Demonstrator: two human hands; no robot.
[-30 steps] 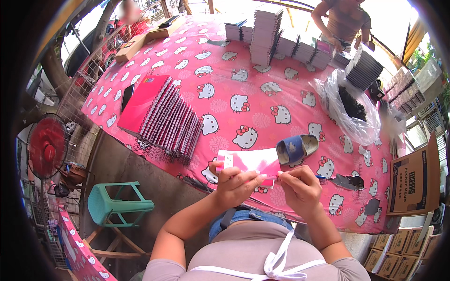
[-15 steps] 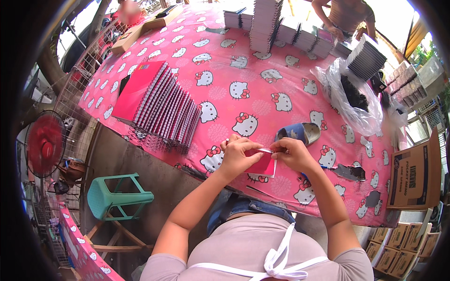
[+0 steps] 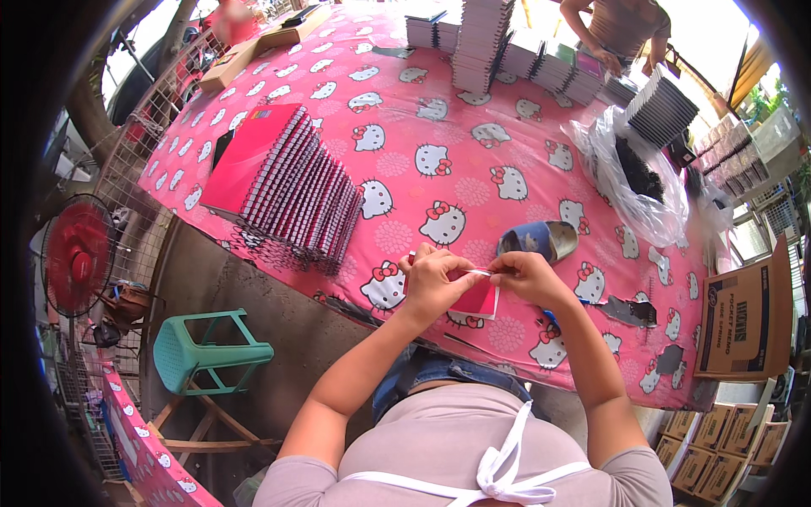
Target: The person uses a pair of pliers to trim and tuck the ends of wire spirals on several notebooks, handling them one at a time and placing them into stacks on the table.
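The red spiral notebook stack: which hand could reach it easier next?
Probably the left hand. The red spiral notebook stack stands to the person's left, nearer that hand than the right hand. Both hands are on the small red notebook, though, so the left would have to let go first.

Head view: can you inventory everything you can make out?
Table: one, pink patterned, centre
Red booklet: one, red, table's near side
Slipper: one, blue, beyond booklet
Plastic bag: one, clear, table's right
Notebook pile: one, red, table's left
Notebook stacks: several, pale-edged, far side
Fan: one, red, left
Stool: one, green, lower left
Large carton: one, brown, right
Small cartons: several, brown, lower right
Other people: two, brown and red clothing, far side
Left hand: one, bare, fingers on booklet
Right hand: one, bare, fingers at booklet's edge
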